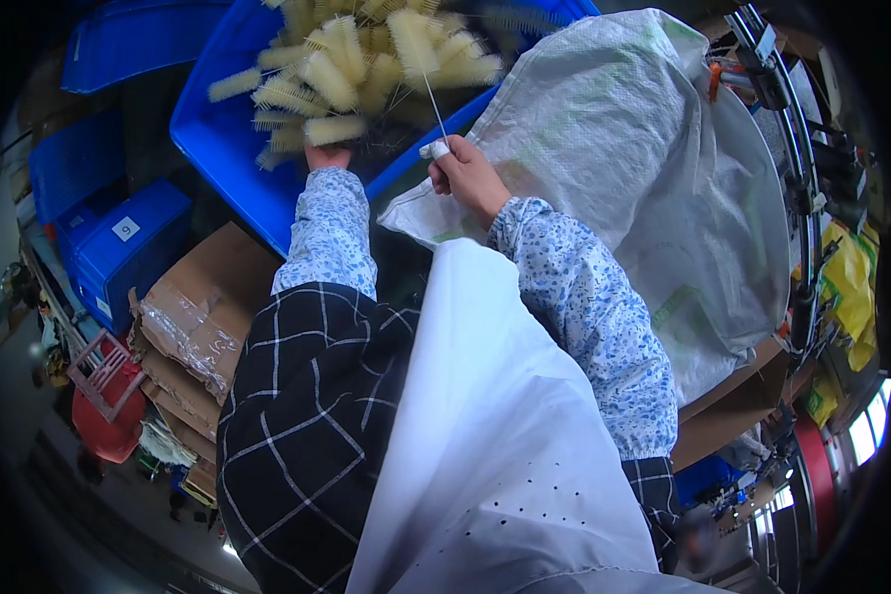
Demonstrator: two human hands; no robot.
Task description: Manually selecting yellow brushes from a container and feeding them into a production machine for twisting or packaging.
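My right hand (470, 180) pinches the thin wire stem of a bottle brush (413, 45), whose pale yellow bristle head stands upright above the fist. White wrapping covers a fingertip of that hand. My left hand (327, 156) reaches in at the near side of a pile of similar brushes (332, 79); its fingers are hidden behind the bristles, so its grip does not show. The pile lies in a large blue plastic bin (208, 119), with some thin stems visible among the heads. Both sleeves are white with a blue pattern.
A white woven sack (624, 129) spreads to the right of the bin, beside a dark metal rail (797, 139). Flattened cardboard (203, 307) is stacked at left, near smaller blue bins (124, 238) and a red stool (107, 416). Yellow bags (851, 287) hang at far right.
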